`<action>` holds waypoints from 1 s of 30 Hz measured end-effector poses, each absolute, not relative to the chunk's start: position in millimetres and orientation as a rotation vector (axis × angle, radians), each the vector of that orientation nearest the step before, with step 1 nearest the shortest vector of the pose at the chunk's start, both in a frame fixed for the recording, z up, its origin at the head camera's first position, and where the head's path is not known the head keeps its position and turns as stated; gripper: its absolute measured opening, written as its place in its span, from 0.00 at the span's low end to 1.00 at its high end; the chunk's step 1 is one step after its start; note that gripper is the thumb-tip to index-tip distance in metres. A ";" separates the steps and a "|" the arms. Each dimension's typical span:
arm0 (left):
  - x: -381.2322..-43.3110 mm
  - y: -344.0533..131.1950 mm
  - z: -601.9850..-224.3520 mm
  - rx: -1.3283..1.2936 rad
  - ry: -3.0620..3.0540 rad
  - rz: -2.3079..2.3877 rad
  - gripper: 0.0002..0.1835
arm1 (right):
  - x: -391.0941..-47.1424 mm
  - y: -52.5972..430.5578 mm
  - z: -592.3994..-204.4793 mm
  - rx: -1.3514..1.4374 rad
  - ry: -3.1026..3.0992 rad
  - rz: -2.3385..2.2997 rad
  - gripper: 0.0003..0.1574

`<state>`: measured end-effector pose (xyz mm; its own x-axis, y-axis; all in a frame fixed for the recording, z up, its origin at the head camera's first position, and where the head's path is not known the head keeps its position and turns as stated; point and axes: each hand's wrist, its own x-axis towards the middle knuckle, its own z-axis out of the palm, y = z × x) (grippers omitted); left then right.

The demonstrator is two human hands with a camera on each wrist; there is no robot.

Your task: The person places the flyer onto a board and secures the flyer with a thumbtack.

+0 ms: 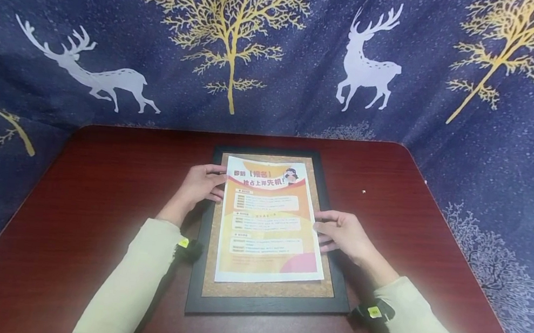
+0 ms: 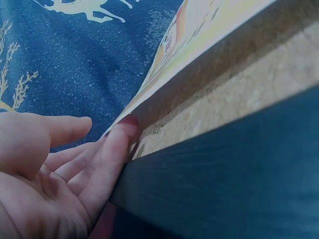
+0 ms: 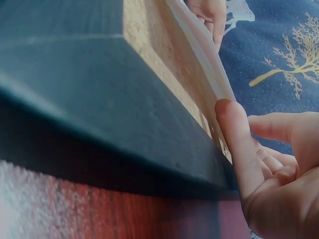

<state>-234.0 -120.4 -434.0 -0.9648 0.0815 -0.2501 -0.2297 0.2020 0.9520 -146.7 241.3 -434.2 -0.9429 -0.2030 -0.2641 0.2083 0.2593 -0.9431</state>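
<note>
A printed poster [image 1: 266, 223] in orange, yellow and pink lies over a cork board [image 1: 209, 269] with a black frame [image 1: 267, 306]. My left hand [image 1: 199, 185] is at the poster's left edge, its fingers touching it. In the left wrist view, the left thumb [image 2: 70, 128] stays apart from the poster, whose edge lifts above the cork. On the opposite side, my right hand [image 1: 345, 234] has its fingertips at the poster's right edge. A straight finger [image 3: 238, 144] touches that edge in the right wrist view.
The board rests on a dark red wooden table [image 1: 72, 206]. Behind the table hangs a blue cloth [image 1: 305, 83] printed with white deer and yellow trees. A tiny light speck [image 1: 363, 191] lies right of the board.
</note>
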 end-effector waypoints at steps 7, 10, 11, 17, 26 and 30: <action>-227.4 -128.7 -426.5 -0.082 2.276 1.808 0.25 | -144.7 250.7 -433.3 -0.020 2.186 -1.724 0.26; -226.4 -132.1 -426.6 -0.070 2.289 1.794 0.26 | -142.7 257.4 -432.7 -0.046 2.182 -1.718 0.26; -226.2 -133.1 -427.0 -0.063 2.297 1.790 0.26 | -142.4 259.7 -432.4 -0.051 2.179 -1.722 0.26; -222.4 -135.4 -427.4 0.087 2.419 1.727 0.25 | -146.1 273.5 -430.8 -0.048 2.193 -1.765 0.26; -210.6 -127.8 -419.6 0.426 2.656 1.530 0.21 | -165.9 297.2 -427.6 -0.010 2.329 -1.794 0.25; -205.1 -126.2 -419.4 0.551 2.655 1.408 0.22 | -177.3 310.8 -428.3 -0.011 2.396 -1.831 0.25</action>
<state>-205.1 -126.2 -419.4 -0.9314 0.3526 0.0908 0.2729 0.5109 0.8152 -177.3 310.8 -428.3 -0.9920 -0.0821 -0.0959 0.0710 0.2655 -0.9615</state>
